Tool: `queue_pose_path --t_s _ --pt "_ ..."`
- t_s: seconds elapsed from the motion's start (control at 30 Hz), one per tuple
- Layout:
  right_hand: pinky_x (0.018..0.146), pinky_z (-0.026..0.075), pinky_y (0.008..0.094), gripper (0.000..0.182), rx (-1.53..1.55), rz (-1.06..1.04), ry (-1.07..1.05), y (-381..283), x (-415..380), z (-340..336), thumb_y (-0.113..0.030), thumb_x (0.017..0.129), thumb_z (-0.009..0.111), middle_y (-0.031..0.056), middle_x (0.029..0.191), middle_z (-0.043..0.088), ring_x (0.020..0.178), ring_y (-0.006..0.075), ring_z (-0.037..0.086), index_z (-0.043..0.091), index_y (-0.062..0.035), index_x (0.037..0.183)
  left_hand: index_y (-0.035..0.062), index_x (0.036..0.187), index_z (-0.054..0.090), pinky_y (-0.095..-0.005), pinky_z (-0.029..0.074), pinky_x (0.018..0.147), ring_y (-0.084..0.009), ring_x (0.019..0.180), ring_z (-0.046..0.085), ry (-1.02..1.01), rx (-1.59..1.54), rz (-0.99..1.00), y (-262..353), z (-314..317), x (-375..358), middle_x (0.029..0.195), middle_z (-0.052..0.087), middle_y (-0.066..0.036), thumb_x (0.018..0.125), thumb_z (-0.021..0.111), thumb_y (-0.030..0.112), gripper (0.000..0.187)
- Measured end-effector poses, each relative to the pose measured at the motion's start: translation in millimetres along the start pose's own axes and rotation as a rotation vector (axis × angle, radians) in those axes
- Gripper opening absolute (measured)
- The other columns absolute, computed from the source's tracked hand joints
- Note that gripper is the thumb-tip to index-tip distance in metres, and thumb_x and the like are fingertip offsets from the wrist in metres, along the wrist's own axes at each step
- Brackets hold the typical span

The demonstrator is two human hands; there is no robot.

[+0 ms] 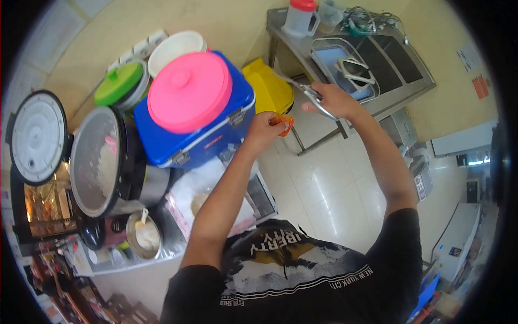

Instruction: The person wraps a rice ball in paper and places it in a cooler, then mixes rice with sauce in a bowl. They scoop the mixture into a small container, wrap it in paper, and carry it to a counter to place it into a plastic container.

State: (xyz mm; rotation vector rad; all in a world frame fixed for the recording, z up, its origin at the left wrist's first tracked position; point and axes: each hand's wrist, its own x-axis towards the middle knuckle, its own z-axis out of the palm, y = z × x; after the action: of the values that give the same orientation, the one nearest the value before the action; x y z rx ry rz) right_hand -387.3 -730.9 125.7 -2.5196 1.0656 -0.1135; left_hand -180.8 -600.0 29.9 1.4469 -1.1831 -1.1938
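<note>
My left hand [263, 131] is closed, fingers pinching a small orange-red packet [286, 125] with a shiny, crumpled look. To its right and slightly higher, my right hand [333, 101] grips a pair of silver kitchen shears [310, 93]. Their thin end points up and left, above the packet, and a curved metal handle runs down beside my fingers. The two hands are apart, held out over the tiled floor. Close to my left hand stands a blue cooler box [237, 116] with a round pink lid [189, 92] on top.
At left, a large rice cooker [97, 162] stands open with rice inside. Near it are a green lid [118, 85] and a bowl [144, 235] with a white spoon. A yellow bin [268, 89] stands beyond my hands. A steel sink table [386, 102] holds a blue basin [332, 59].
</note>
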Motion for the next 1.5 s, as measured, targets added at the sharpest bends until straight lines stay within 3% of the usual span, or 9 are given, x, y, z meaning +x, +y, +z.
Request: queue_pose_path --t_s 0.1,0.33,0.43,0.7,0.87,1.03,1.17,1.37,1.5 --pt "0.062 0.043 0.0360 0.050 0.116 0.096 -0.028 -6 -25 43 -0.048 0.081 0.081 0.0068 0.069 0.054 0.065 0.0186 0.049 0.056 -0.0052 0.084 -0.0023 0.100 0.072 -0.0273 0.050 0.070 -0.0086 0.076 0.062 0.012 -0.192 -0.054 -38 -17 -86 0.087 0.071 -0.005 0.088 0.075 0.016 0.022" --pt "0.061 0.049 0.0385 0.054 0.298 0.296 -0.487 -73 -163 202 -0.050 0.071 0.087 0.0117 0.068 0.061 0.063 0.0259 0.060 0.062 -0.0031 0.079 -0.0004 0.100 0.069 -0.0284 0.053 0.079 -0.0136 0.083 0.067 0.443 -0.564 -0.494 -81 -59 -330 0.093 0.072 -0.007 0.093 0.071 0.011 0.013" --pt "0.067 0.052 0.0431 0.048 0.248 0.398 -0.379 -120 -186 241 -0.044 0.076 0.084 0.0177 0.079 0.068 0.074 0.0364 0.067 0.066 -0.0015 0.090 0.0000 0.103 0.068 -0.0288 0.053 0.081 -0.0157 0.086 0.069 0.631 -0.672 -0.517 -92 -68 -384 0.095 0.073 -0.009 0.093 0.071 0.012 0.017" --pt "0.083 0.056 0.0465 0.040 -0.268 0.276 -0.205 -207 -180 274 -0.028 0.093 0.069 0.0249 0.109 0.064 0.100 0.0353 0.067 0.061 0.0034 0.115 0.0044 0.110 0.066 -0.0269 0.048 0.074 -0.0147 0.086 0.068 0.718 -0.870 -0.448 -105 -123 -441 0.098 0.073 -0.006 0.096 0.066 0.013 0.017" --pt "0.070 0.055 0.0317 0.037 0.773 -0.253 -0.348 -380 -167 292 -0.022 0.096 0.067 0.0169 0.108 0.066 0.084 0.0186 0.068 0.062 0.0006 0.125 0.0063 0.116 0.063 -0.0280 0.046 0.074 -0.0136 0.092 0.065 0.733 -1.064 -0.205 -107 -183 -481 0.105 0.069 -0.005 0.097 0.065 0.015 0.021" --pt "0.059 0.052 0.0265 0.026 0.886 -0.066 -0.431 -505 -123 360 -0.021 0.095 0.070 0.0085 0.086 0.070 0.067 0.0113 0.064 0.067 0.0023 0.105 0.0012 0.120 0.058 -0.0324 0.050 0.081 -0.0162 0.097 0.063 0.837 -1.195 -0.105 -130 -234 -495 0.111 0.066 -0.008 0.098 0.063 0.013 0.025" --pt "0.055 0.051 0.0257 0.019 0.999 -0.045 -0.403 -533 -98 391 -0.017 0.094 0.070 0.0068 0.079 0.069 0.061 0.0118 0.064 0.065 0.0009 0.090 -0.0070 0.117 0.056 -0.0339 0.052 0.089 -0.0182 0.097 0.062 0.809 -1.230 -0.166 -150 -265 -513 0.111 0.065 -0.011 0.098 0.062 0.010 0.026" --pt "0.059 0.053 0.0331 0.011 0.672 -0.103 -0.250 -568 -99 384 -0.010 0.091 0.068 0.0125 0.081 0.069 0.068 0.0197 0.069 0.064 -0.0001 0.088 -0.0087 0.112 0.058 -0.0264 0.057 0.074 -0.0172 0.082 0.065 0.795 -1.242 -0.321 -181 -279 -508 0.101 0.066 -0.012 0.097 0.061 0.003 0.019" --pt "0.068 0.053 0.0409 0.007 0.347 -0.419 -0.024 -564 -100 389 -0.007 0.083 0.068 0.0152 0.089 0.066 0.076 0.0303 0.065 0.066 -0.0020 0.089 -0.0062 0.110 0.060 -0.0245 0.055 0.065 -0.0163 0.077 0.064 0.806 -1.272 -0.369 -192 -277 -498 0.098 0.066 -0.010 0.098 0.060 0.004 0.016"
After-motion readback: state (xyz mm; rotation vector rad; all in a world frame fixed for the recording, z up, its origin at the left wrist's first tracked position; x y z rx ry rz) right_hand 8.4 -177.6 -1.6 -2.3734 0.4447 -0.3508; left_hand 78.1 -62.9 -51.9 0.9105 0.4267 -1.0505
